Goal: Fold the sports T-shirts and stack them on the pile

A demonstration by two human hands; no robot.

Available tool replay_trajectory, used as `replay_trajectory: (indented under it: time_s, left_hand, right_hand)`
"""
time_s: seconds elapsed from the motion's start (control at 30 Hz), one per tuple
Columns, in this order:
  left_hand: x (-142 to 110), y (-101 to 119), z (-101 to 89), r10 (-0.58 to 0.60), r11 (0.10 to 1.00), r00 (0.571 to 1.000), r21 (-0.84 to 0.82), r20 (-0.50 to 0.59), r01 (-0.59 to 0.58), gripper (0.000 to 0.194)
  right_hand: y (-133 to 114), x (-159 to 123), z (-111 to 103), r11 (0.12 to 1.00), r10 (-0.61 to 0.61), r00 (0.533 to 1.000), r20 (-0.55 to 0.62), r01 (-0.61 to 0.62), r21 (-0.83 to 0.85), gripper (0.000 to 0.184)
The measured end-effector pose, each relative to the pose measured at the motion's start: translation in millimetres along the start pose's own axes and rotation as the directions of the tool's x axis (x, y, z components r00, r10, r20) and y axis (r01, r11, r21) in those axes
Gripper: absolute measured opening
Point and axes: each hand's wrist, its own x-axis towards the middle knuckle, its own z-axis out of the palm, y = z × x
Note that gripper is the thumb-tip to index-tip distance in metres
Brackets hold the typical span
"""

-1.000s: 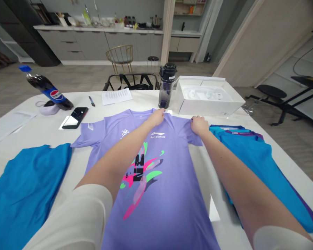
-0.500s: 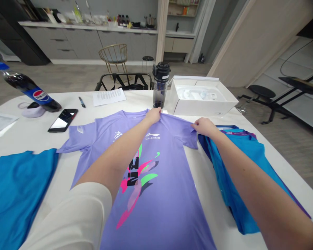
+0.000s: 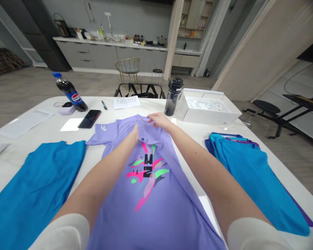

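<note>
A purple T-shirt (image 3: 156, 211) with a bright pink, green and black print lies spread in front of me. Its right side is turned inward, and the folded part covers the upper chest. At the left edge of that folded part is my left hand (image 3: 135, 134), seen edge-on with its fingers mostly hidden. Over the collar reaches my right hand (image 3: 159, 121), its fingers stretched and slightly apart, touching or just above the fabric. The left sleeve still lies flat out to the side.
A blue garment (image 3: 41, 177) lies at left; a stack of blue and purple garments (image 3: 250, 170) at right. Along the back stand a cola bottle (image 3: 74, 95), phone (image 3: 89, 119), pen (image 3: 104, 105), paper sheet (image 3: 126, 102), dark water bottle (image 3: 173, 99) and white box (image 3: 211, 114).
The shirt's right shoulder and sleeve have been folded inward over the chest. My right hand moved left to the collar, and my left hand came down and left. The view shifted too.
</note>
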Motion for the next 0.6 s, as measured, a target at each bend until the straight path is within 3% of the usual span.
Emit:
replay_trajectory:
  time_s: [0.03,0.1,0.17,0.23,0.3,0.37,0.47,0.53,0.6]
  left_hand:
    - [-10,-12,-12.1,-0.008,1.0,0.999,-0.013,0.035,0.009,0.056]
    - [-25,-30,-28.7,-0.099,0.969,0.989,-0.217,0.108,0.12,0.056]
    - [-31,-41,-33.1,-0.213,0.898,0.971,-0.371,0.109,0.238,0.05]
    - [-30,-44,-27.6,-0.31,0.883,0.951,-0.372,-0.006,0.286,0.039]
    - [-25,-44,-17.9,-0.329,0.92,0.931,-0.275,-0.156,0.279,0.027]
    - [-23,-42,-9.7,-0.262,0.958,0.928,-0.191,-0.266,0.215,0.016]
    - [-28,-35,-7.3,-0.054,0.993,0.905,-0.118,-0.422,0.005,0.014]
    - [-31,-29,-13.2,0.057,0.991,0.869,-0.078,-0.491,-0.109,0.017]
    - [-30,-25,-23.8,0.095,0.991,0.843,-0.034,-0.529,-0.133,0.018]
  right_hand:
    - [14,9,3,0.986,-0.002,0.993,-0.117,-0.018,-0.167,0.025]
    - [45,19,0,0.9,-0.051,0.965,-0.255,-0.066,-0.43,0.032]
    - [73,23,-10,0.865,-0.031,0.951,-0.307,-0.128,-0.485,0.042]
    - [94,25,-18,0.806,-0.039,0.944,-0.328,-0.164,-0.568,0.051]
    - [107,28,-21,0.746,-0.064,0.948,-0.312,-0.162,-0.646,0.052]
    - [113,32,-20,0.711,-0.086,0.954,-0.287,-0.143,-0.688,0.043]
    - [117,40,-20,0.723,-0.129,0.94,-0.317,-0.13,-0.679,0.028]
    - [117,46,-23,0.762,-0.187,0.904,-0.384,-0.113,-0.638,0.026]
    - [115,52,-26,0.795,-0.241,0.859,-0.452,-0.092,-0.599,0.027]
